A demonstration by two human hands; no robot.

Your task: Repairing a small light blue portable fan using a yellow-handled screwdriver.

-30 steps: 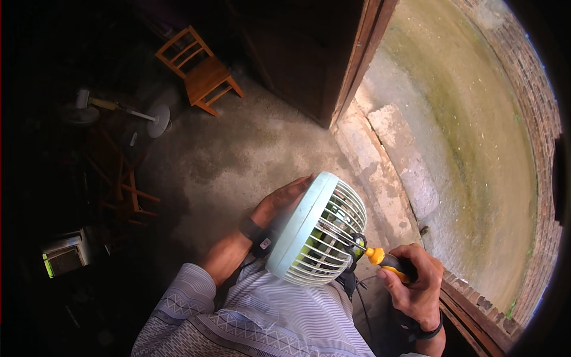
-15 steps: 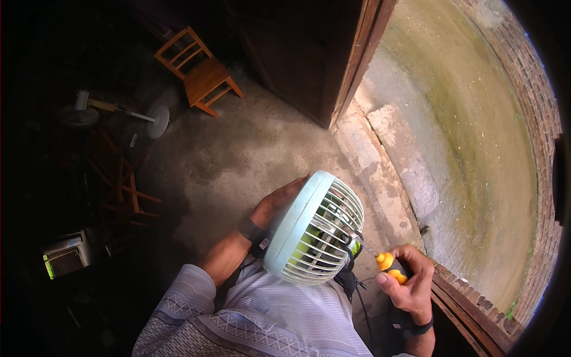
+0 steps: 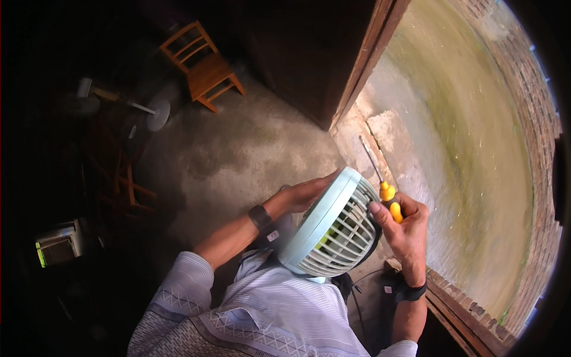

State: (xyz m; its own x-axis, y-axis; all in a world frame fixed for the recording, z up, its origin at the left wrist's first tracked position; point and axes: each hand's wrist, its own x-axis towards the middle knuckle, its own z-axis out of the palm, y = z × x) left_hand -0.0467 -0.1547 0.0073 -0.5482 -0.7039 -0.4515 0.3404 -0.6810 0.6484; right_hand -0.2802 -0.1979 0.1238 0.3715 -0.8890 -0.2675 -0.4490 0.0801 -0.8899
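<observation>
A fan head (image 3: 322, 215) with a pale blue rim and a rounded wire-like cage stands tilted against my lap, green parts showing between its bars. My left hand (image 3: 304, 194) grips it from the far left side, its fingertips hidden behind the rim. In my right hand (image 3: 408, 237) is a screwdriver (image 3: 387, 191) with a yellow and black handle. Its metal shaft points up and away from me, clear of the fan. The right thumb lies at the cage's right edge. A dark cord (image 3: 358, 303) hangs below the fan.
A wooden chair (image 3: 209, 71) stands on the concrete floor (image 3: 238, 149) ahead. To the left, a white-based pedestal fan (image 3: 158, 115) lies in shadow near a tipped wooden chair (image 3: 132, 184). A dark door (image 3: 309, 77) and a stone threshold (image 3: 357, 140) border the yard on the right.
My right hand has moved up, and the screwdriver tip has left the cage and swung to point away. The fan head has shifted slightly right and turned, with my left hand still on it.
</observation>
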